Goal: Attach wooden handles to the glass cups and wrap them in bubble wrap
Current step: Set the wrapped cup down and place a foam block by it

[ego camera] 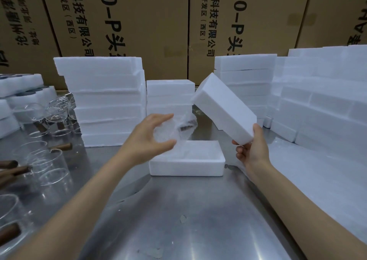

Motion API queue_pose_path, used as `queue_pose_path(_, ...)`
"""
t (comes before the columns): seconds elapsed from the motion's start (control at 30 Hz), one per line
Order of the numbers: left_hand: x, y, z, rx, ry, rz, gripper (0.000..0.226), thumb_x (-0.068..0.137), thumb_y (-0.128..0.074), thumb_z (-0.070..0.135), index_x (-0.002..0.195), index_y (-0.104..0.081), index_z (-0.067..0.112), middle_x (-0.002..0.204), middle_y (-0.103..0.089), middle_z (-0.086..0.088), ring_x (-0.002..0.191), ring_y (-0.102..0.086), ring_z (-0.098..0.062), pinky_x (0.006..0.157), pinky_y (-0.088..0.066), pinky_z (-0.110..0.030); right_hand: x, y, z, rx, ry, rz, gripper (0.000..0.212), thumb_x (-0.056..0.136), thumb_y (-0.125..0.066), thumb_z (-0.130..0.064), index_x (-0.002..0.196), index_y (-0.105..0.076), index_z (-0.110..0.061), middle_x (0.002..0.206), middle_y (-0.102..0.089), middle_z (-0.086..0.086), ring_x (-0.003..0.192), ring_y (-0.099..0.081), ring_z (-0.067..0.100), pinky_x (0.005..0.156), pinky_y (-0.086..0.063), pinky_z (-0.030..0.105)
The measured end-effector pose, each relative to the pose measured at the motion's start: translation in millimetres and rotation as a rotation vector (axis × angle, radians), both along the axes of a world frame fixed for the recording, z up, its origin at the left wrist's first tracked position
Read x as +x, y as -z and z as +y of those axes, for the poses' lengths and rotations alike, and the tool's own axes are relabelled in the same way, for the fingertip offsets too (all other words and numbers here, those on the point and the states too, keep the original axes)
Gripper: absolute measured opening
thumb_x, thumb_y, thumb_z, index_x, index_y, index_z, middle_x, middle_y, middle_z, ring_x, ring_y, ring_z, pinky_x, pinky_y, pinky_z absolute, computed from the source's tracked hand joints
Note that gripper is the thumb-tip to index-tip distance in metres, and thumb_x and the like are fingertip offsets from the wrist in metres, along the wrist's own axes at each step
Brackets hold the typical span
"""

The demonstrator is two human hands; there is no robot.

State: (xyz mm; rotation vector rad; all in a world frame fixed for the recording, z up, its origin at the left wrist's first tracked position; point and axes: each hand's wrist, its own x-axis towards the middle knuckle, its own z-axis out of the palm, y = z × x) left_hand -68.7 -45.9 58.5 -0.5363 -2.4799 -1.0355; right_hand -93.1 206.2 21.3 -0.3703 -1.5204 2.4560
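From my remote seat I counted one bubble-wrapped cup (178,129), blurred, with a dark handle faintly showing through the wrap, held above the one open foam tray (208,167) that sat on the steel table (178,220). My left hand (153,138) curled round the near end of that bundle, thumb below and fingers above, so the bundle stuck out away from me, past the fingertips. My right hand (250,150) pinched the lower corner of one foam lid (224,108), which was tilted, its far end raised toward the stacks; the lid hung just right of the bundle, and the two hands were apart with the tray below and between them. Behind the tray I made out four piles of white foam boxes: a tall left stack (107,100) of about six, a shorter middle stack (169,96) of roughly three, a stack behind the lid (246,76), and a broad wall of them at far right (321,92), whose number I could not tell. On the left of the table stood bare glass cups (49,164), at least five near me and more farther back that overlapped too much to count; several carried wooden handles (61,146), of which I saw about five. Printed cardboard cartons (139,21) lined the back, four faces in sight.
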Motion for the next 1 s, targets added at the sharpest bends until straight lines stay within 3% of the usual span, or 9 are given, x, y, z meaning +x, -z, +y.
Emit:
queue_pose_path(0.17, -1, 10, 5, -0.027, 0.011, -0.108, 0.059, 0.079, -0.074, 0.022, 0.133, -0.052, 0.034, 0.129, -0.048, 0.014, 0.112, -0.047, -0.002, 0.091, -0.033, -0.016, -1, 1, 0, 0.006, 0.001, 0.003, 0.038, 0.090, -0.041, -0.055, 0.091, -0.058, -0.020, 0.049, -0.062, -0.002, 0.037, -0.037, 0.007, 0.038, -0.037, 0.016)
queue_pose_path(0.27, 0, 14, 6, -0.020, 0.040, -0.159, 0.055, 0.078, -0.073, 0.022, 0.128, -0.055, 0.038, 0.127, -0.049, 0.016, 0.114, -0.047, -0.004, 0.089, -0.034, -0.018, -1, 1, 0, 0.013, -0.006, 0.004, 0.037, 0.090, -0.041, -0.054, 0.091, -0.058, -0.021, 0.048, -0.062, -0.002, 0.038, -0.037, 0.008, 0.038, -0.037, 0.015)
queue_pose_path(0.43, 2, 23, 7, -0.059, 0.053, -0.212, 0.061, 0.066, -0.056, 0.039, 0.127, -0.051, 0.039, 0.127, -0.045, 0.013, 0.122, -0.043, -0.008, 0.104, -0.034, -0.031, 0, 0, 0, 0.046, -0.025, 0.002, 0.038, 0.089, -0.042, -0.054, 0.094, -0.058, -0.021, 0.050, -0.062, -0.001, 0.041, -0.036, 0.009, 0.040, -0.036, 0.017)
queue_pose_path(0.73, 0, 31, 9, -0.176, 0.056, -0.122, 0.063, 0.067, -0.051, 0.045, 0.129, -0.052, 0.035, 0.119, -0.043, 0.013, 0.111, -0.045, -0.003, 0.091, -0.034, -0.021, 2, -1, -5, 0.177, -0.089, -0.005, 0.037, 0.088, -0.045, -0.055, 0.096, -0.059, -0.023, 0.051, -0.061, 0.000, 0.045, -0.041, 0.009, 0.043, -0.036, 0.019)
queue_pose_path(0.8, 0, 27, 10, 0.078, 0.130, -0.234, 0.056, 0.070, -0.057, 0.035, 0.125, -0.054, 0.028, 0.118, -0.049, 0.010, 0.112, -0.046, -0.004, 0.090, -0.035, -0.015, 4, -3, -8, 0.196, -0.106, 0.000, 0.035, 0.088, -0.045, -0.054, 0.096, -0.059, -0.023, 0.050, -0.060, 0.000, 0.042, -0.039, 0.009, 0.040, -0.033, 0.018)
queue_pose_path(0.87, -2, 19, 7, 0.553, 0.207, -0.349, 0.049, 0.075, -0.056, 0.023, 0.122, -0.056, 0.011, 0.118, -0.058, 0.001, 0.114, -0.050, -0.015, 0.094, -0.037, -0.014, 5, -3, -10, 0.220, -0.107, 0.017, 0.031, 0.089, -0.044, -0.052, 0.095, -0.058, -0.024, 0.050, -0.060, 0.000, 0.040, -0.038, 0.008, 0.037, -0.030, 0.017)
queue_pose_path(0.93, -5, 16, -1, 0.912, 0.168, -0.392, 0.055, 0.080, -0.051, 0.029, 0.127, -0.055, 0.001, 0.126, -0.061, -0.009, 0.119, -0.052, -0.025, 0.110, -0.032, -0.030, 6, -5, -13, 0.257, -0.104, 0.046, 0.027, 0.091, -0.045, -0.048, 0.094, -0.057, -0.025, 0.052, -0.060, -0.001, 0.038, -0.042, 0.006, 0.036, -0.029, 0.016)
queue_pose_path(1.0, -7, 14, -4, 1.019, 0.087, -0.429, 0.056, 0.089, -0.046, 0.043, 0.132, -0.055, 0.009, 0.132, -0.059, -0.010, 0.125, -0.051, -0.029, 0.114, -0.028, -0.044, 8, -6, -18, 0.309, -0.109, 0.069, 0.025, 0.092, -0.047, -0.045, 0.094, -0.058, -0.024, 0.059, -0.061, -0.001, 0.040, -0.049, 0.007, 0.036, -0.030, 0.016)
